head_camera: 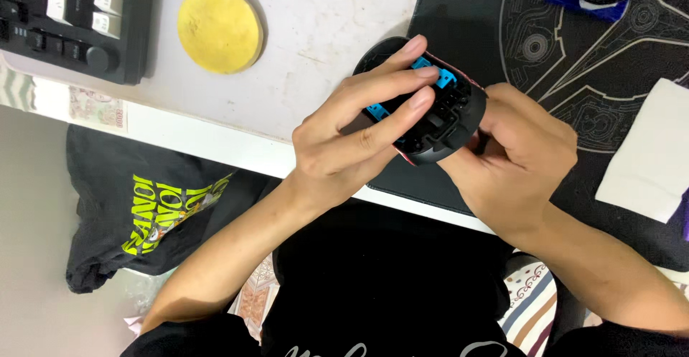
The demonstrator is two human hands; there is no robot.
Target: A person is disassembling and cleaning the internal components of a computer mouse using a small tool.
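Frame centre: left hand (359, 124) fingers spread over opened black mouse shell (438, 124), blue part inside; right hand (520, 160) curled, gripping shell's right edge. Yellow disc (219, 29) upper left.

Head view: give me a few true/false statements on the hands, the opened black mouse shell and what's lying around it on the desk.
1. Both hands hold the opened black plastic mouse shell. True: the left hand lies across its top and the right hand grips its right side.
2. The blue part inside the shell is hidden. False: it shows between the left fingers.
3. The round yellow disc lies on the dark patterned desk mat. False: it lies on the pale desk top, left of the mat.
4. A black keyboard with pale keys sits at the upper left. True.
5. The white folded cloth is in the right hand. False: it lies on the mat, apart from the hand.
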